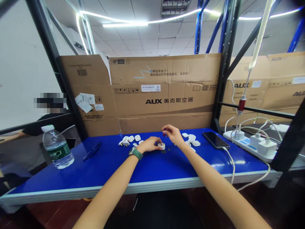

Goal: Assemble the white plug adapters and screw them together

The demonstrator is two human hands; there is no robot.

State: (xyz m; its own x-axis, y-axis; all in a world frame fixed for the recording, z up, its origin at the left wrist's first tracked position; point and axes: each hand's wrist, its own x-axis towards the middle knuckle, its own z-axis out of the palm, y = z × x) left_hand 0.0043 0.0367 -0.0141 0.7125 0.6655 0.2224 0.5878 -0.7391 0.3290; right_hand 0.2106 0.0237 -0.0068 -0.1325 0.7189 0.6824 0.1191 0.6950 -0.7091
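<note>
On the blue tabletop, my left hand (pixel 150 144), with a green-strapped watch at its wrist, pinches a small white plug part (pixel 161 146) with brass-coloured metal in it. Just above and to the right, the fingers of my right hand (pixel 172 133) are closed around a small dark red object (pixel 165 131); most of it is hidden, so its kind is unclear. Several tiny brass-coloured pieces (pixel 163 152) lie in front of the plug part. To the left is a cluster of white plug pieces (pixel 125 141). More white plug pieces (pixel 191 138) lie beyond my right wrist.
A water bottle (pixel 57 148) and a pen (pixel 92 151) are on the left. At right lie a phone (pixel 215 140) with a white cable and a power strip (pixel 252 144) with chargers. Cardboard (pixel 164 111) walls off the back. Another person sits at far left.
</note>
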